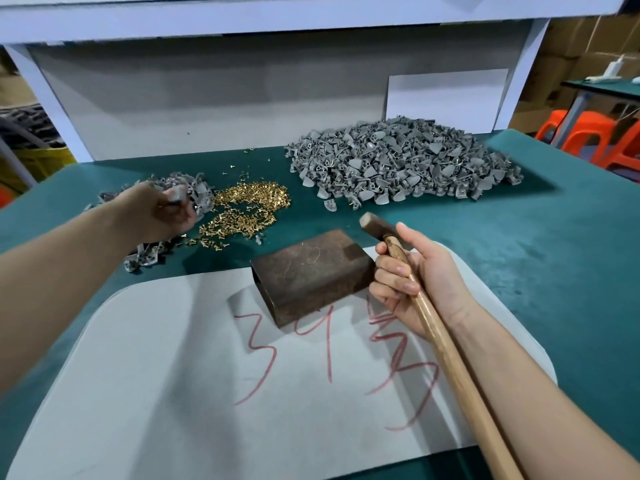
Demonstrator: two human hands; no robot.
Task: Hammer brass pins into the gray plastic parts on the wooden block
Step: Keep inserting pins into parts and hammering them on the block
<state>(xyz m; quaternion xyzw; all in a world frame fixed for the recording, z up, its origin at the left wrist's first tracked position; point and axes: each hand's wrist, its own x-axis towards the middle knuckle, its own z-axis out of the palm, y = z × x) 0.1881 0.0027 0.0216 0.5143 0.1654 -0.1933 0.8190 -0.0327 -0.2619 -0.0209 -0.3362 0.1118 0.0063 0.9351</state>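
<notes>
A brown block [308, 271] lies on a white sheet [173, 375] in the middle of the table, its top bare. My right hand [412, 282] grips the wooden handle of a hammer [375, 226], whose head hangs just right of the block's far corner. My left hand [169, 213] reaches over the small heap of gray plastic parts [194, 188] at the left and pinches one gray part [175, 195]. Loose brass pins [246, 209] lie spread between that heap and the block.
A large pile of gray parts with pins [405, 164] fills the back right of the green table [554, 254]. A white shelf frame [242, 98] stands behind. Orange stools [595, 136] sit beyond the table's right edge.
</notes>
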